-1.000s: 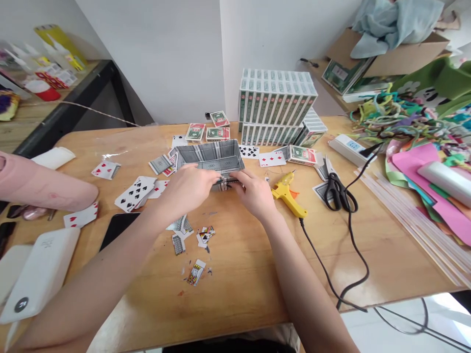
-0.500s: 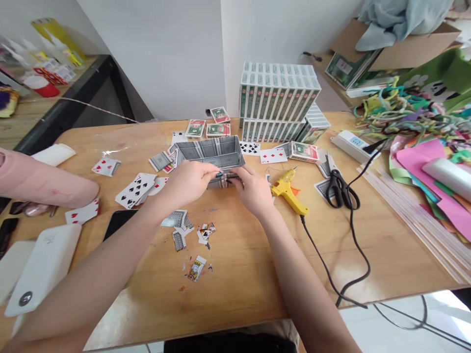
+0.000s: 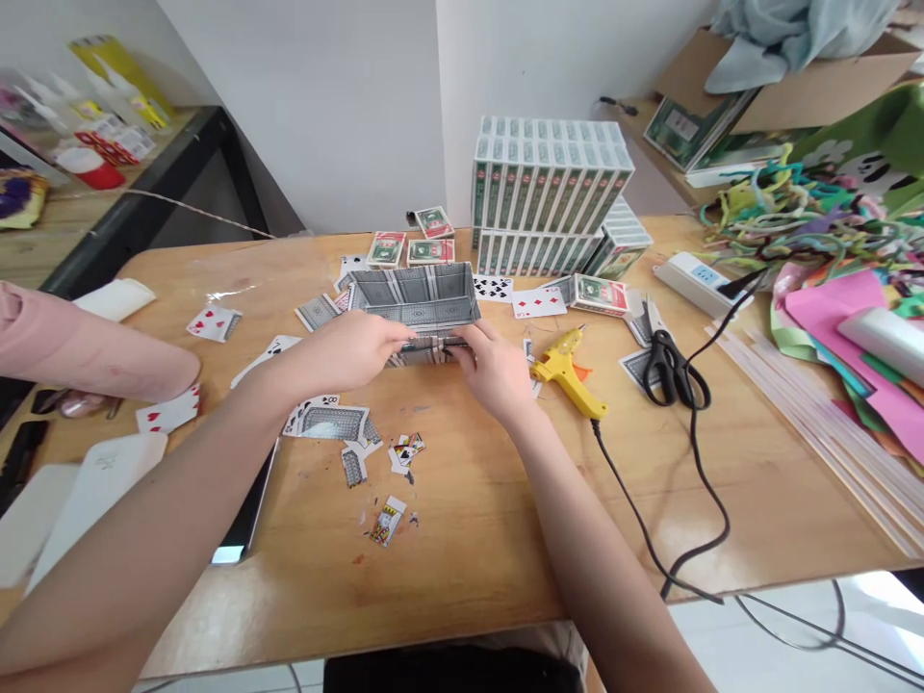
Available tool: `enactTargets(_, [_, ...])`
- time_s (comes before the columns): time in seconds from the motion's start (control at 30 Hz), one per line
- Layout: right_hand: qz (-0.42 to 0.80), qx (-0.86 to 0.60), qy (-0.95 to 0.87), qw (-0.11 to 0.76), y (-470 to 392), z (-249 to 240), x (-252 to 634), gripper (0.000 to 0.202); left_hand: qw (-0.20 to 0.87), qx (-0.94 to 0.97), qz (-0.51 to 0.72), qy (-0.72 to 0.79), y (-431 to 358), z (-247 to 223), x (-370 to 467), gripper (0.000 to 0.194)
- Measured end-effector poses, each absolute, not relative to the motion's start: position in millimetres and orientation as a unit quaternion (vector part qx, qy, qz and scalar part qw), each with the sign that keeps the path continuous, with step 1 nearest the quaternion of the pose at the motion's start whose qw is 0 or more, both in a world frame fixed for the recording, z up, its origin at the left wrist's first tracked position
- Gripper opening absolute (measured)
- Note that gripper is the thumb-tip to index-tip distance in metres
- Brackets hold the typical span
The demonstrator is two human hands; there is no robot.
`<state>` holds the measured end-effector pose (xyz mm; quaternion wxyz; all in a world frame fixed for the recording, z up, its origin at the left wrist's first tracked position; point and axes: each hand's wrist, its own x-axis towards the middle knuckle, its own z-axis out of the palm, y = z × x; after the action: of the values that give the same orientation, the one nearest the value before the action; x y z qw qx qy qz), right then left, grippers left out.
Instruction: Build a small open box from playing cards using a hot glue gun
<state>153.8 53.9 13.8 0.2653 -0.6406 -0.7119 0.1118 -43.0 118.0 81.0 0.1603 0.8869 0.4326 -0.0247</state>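
Observation:
An open-topped box made of playing cards [image 3: 415, 288], grey card backs showing, stands on the table in front of me. My left hand [image 3: 353, 348] pinches the near wall of this box from its left end. Thumb and fingers of my right hand [image 3: 493, 371] close over the same wall toward its right end. The fingers hide part of that wall. Just right of my right hand lies a yellow hot glue gun [image 3: 567, 373], its nozzle pointing away. Cut card pieces [image 3: 355, 460] and a king card piece [image 3: 388, 522] lie on the table nearer me.
Stacked card decks [image 3: 549, 192] stand behind the box. Black scissors [image 3: 671, 366], a power strip [image 3: 697, 281] and clear glue sticks [image 3: 801, 423] lie to the right. A pink cylinder [image 3: 101, 351] and a phone [image 3: 249, 510] are at left. The glue gun's cord runs off the front edge.
My left hand has shifted left along the near wall of the box, uncovering more of that wall. My right hand stays almost in place. The view has moved slightly.

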Motion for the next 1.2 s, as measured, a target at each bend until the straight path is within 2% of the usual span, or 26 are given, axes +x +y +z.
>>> enactTargets(0.37, [0.114,-0.638,-0.716,0.26,55.3,15.8,153.5,0.019,0.157,0.876,-0.023,0.456,113.5,79.8,-37.4,0.042])
enactTargets(0.7, [0.111,-0.626,-0.718,0.282,55.3,10.6,154.8,0.027,0.09,0.889,-0.055,0.445,103.1,85.5,-20.3,0.04])
enactTargets(0.87, [0.118,-0.635,-0.716,0.266,55.3,13.3,155.1,0.028,0.047,0.898,-0.121,0.421,106.6,90.9,-10.5,0.035])
enactTargets(1.2, [0.114,-0.644,-0.711,0.259,55.4,14.9,152.9,0.03,0.036,0.898,-0.152,0.412,113.2,94.5,-3.7,0.029])
